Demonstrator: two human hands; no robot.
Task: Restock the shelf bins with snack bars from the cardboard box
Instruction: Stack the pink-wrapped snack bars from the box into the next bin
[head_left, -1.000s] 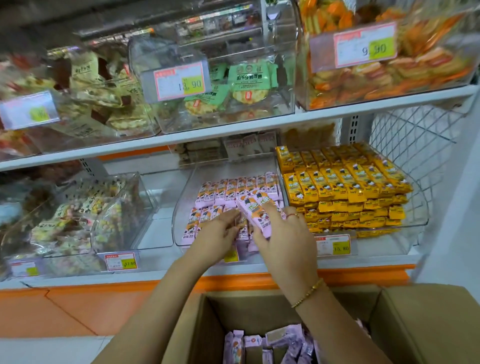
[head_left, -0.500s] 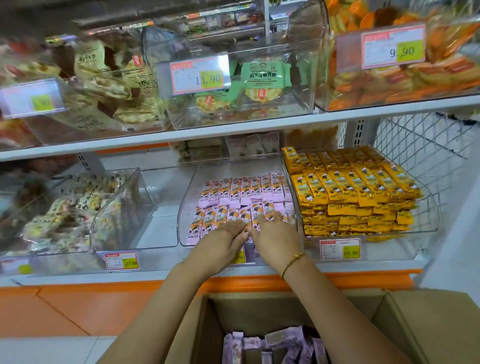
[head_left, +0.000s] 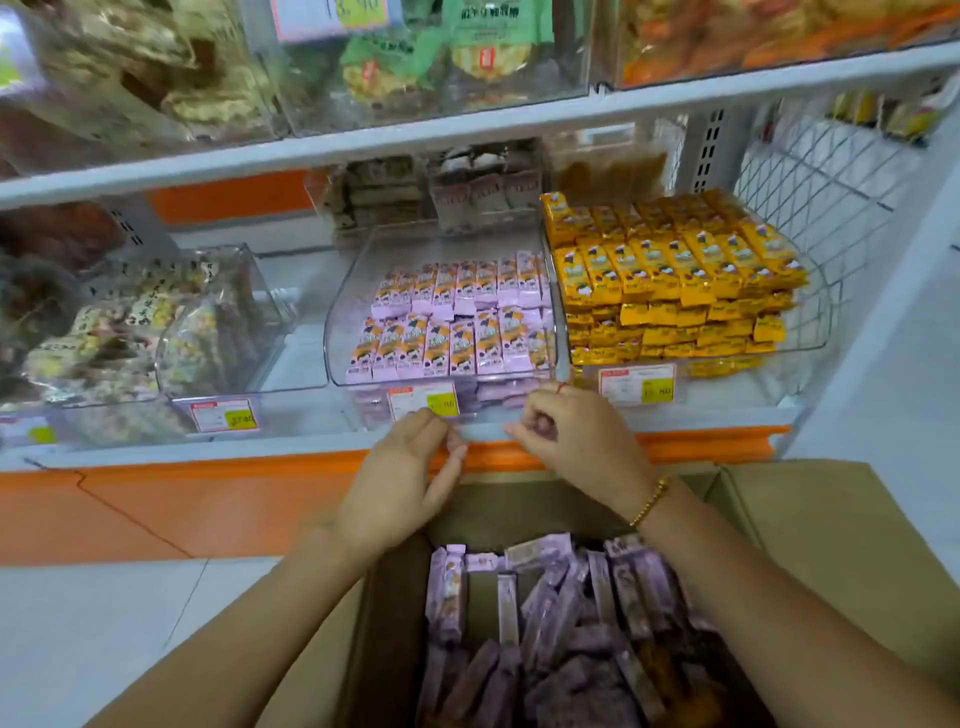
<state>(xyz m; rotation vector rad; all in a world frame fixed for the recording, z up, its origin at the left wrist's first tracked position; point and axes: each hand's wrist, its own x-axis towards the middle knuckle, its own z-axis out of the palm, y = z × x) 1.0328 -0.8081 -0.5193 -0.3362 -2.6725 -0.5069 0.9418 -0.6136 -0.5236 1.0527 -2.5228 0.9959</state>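
Above cardboard box: left hand relaxed, right hand loosely curled, both empty; price tag just ahead.

Upper bins: tops cut off by the upper edge; packets inside blur together.
Price tag on the middle bin: digits too smeared to read.
Cardboard box: near end cut off by the lower edge; left wall partly behind a forearm.
Snack bars in the box: lower ones lost in shadow, print unreadable.
Right hand: fingers curled inward; whether they hold anything cannot be told.
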